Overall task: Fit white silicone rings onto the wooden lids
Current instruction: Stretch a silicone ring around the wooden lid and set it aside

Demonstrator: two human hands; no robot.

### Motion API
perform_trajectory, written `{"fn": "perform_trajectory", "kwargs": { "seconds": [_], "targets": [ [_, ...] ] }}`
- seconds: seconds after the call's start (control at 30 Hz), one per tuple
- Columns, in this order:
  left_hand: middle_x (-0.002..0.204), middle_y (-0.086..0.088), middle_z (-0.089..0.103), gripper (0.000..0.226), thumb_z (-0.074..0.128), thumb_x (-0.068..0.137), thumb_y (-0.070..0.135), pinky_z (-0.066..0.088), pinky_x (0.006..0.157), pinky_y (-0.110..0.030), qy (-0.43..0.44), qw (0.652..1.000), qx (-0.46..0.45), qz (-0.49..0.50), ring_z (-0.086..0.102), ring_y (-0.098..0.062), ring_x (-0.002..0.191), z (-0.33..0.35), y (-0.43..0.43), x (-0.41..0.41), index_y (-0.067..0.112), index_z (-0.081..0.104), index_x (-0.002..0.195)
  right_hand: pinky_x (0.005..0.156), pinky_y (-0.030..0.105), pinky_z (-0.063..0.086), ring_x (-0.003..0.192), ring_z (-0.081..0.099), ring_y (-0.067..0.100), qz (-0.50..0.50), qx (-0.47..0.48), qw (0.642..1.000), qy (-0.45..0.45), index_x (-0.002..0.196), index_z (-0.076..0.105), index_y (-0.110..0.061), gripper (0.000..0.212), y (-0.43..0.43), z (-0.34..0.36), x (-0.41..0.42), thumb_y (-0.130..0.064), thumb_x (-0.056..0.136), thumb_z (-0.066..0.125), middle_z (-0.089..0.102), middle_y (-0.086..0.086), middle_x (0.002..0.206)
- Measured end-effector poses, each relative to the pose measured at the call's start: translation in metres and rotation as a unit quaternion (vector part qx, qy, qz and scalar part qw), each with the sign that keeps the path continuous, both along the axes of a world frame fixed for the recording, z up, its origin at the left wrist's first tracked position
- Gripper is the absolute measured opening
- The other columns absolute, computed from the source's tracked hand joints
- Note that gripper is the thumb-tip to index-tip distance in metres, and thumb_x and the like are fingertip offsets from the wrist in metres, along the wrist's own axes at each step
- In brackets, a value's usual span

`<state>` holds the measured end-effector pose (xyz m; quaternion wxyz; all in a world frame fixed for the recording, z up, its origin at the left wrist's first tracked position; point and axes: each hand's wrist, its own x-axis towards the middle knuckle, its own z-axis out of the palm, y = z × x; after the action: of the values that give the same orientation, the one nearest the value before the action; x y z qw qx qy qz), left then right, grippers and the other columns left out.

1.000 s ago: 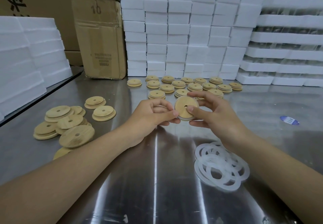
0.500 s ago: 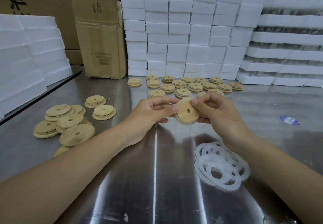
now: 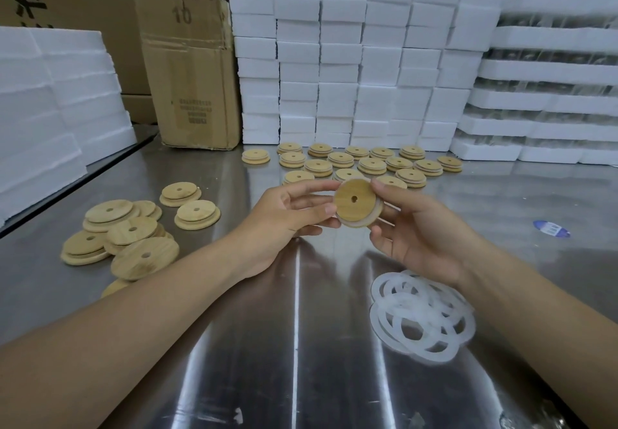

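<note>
Nearest me, white silicone rings [image 3: 423, 315] lie heaped on the steel bench [image 3: 267, 345], handy under the right hand [image 3: 414, 231]. Just past them, that hand and the left hand [image 3: 287, 214] hold one wooden lid [image 3: 356, 202] off the bench, fingers clamped on its rim, likely seating the white ring [image 3: 379, 211] around its edge. Bare lids [image 3: 127, 238] lie piled on the left. Beyond, with nothing in the way, rows of lids [image 3: 368, 162] stand before a cardboard box [image 3: 190, 70] and foam stacks [image 3: 351, 60].

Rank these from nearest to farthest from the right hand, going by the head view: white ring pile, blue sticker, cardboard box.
1. The pile of white rings, on the table just below the right hand.
2. The blue sticker, on the table out to the right.
3. The cardboard box, far back on the left.
</note>
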<state>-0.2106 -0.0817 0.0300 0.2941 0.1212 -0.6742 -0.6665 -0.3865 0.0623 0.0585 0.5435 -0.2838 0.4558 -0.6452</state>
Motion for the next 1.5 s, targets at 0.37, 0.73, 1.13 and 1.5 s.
{"fn": "perform_trajectory", "kwargs": {
  "seconds": [0.37,0.73,1.13,1.5],
  "targets": [
    [0.125,0.009,0.075,0.067,0.096,0.079,0.025,0.055,0.083,-0.019,-0.044,0.988,-0.147,0.023,0.075,-0.014,0.086,-0.007,0.006,-0.005,0.038,0.069,0.139,0.066,0.024,0.063,0.086,0.075,0.018,-0.017,0.017,0.998,0.061,0.109,0.081,-0.01,0.018,-0.002,-0.007,-0.003,-0.019,0.095,0.073,0.078,0.013,0.112],
    [0.121,0.02,0.072,0.065,0.09,0.07,0.06,0.053,0.071,-0.019,-0.05,0.964,-0.239,0.109,0.073,-0.009,0.083,-0.011,0.003,-0.006,0.052,0.069,0.131,0.066,0.022,0.059,0.076,0.076,0.017,-0.08,-0.018,0.944,0.319,0.118,0.073,-0.019,0.023,-0.003,-0.013,0.001,-0.03,0.098,0.075,0.081,0.006,0.09],
    [0.118,0.03,0.071,0.062,0.095,0.073,0.051,0.05,0.076,-0.02,-0.103,0.943,-0.289,0.126,0.074,-0.001,0.096,-0.01,0.007,-0.006,0.054,0.068,0.129,0.074,0.031,0.059,0.079,0.076,0.013,-0.057,0.015,0.935,0.348,0.113,0.077,-0.028,0.019,-0.005,-0.014,-0.021,-0.029,0.094,0.079,0.081,0.003,0.096],
    [0.12,0.031,0.071,0.052,0.093,0.076,0.053,0.049,0.073,-0.01,-0.081,0.948,-0.284,0.119,0.073,0.0,0.099,-0.005,0.009,-0.004,0.067,0.063,0.116,0.09,0.026,0.061,0.095,0.076,0.015,0.013,-0.026,0.864,0.503,0.135,0.066,-0.029,0.066,0.001,-0.006,-0.035,-0.022,0.076,0.094,0.076,-0.008,0.118]
  ]
}}
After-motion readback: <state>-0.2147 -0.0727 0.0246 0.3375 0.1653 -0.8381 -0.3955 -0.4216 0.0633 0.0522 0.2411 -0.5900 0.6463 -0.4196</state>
